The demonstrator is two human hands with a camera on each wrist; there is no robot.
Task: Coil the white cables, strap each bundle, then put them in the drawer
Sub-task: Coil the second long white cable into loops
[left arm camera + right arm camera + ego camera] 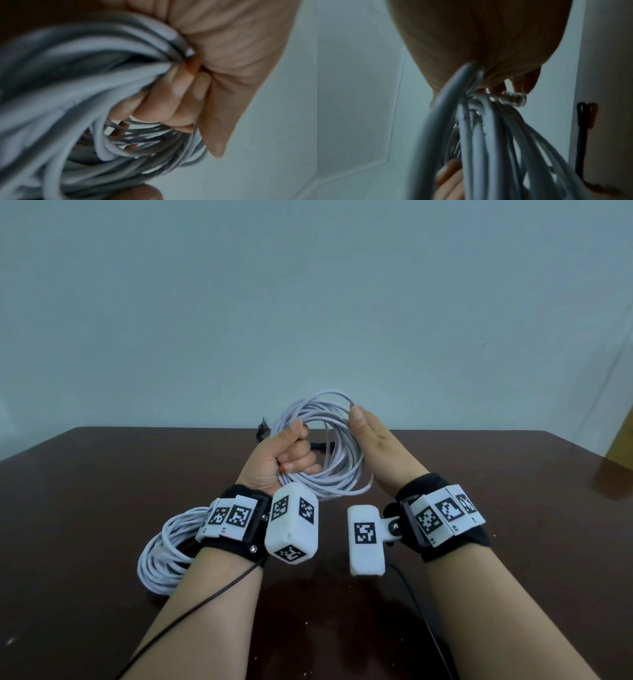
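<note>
A coil of white cable (pixel 342 463) is held upright above the dark table. My left hand (pixel 291 451) grips its left side in a fist, with a small orange piece (pixel 193 66) showing beside the fingers (pixel 171 101). My right hand (pixel 368 436) holds the coil's upper right, thumb on the top loops. In the right wrist view its fingers curl over the loops (pixel 479 135), beside a clear plug (pixel 513 100). A second white coil (pixel 164 549) lies on the table at the lower left, partly hidden by my left forearm. No drawer is in view.
The dark brown table (pixel 479 525) ends at a pale wall. A black strap (pixel 263 430) lies near the far edge behind the held coil. Thin black cords (pixel 212 597) run from the wrist cameras along my forearms. A yellowish object (pixel 623 440) stands at the right edge.
</note>
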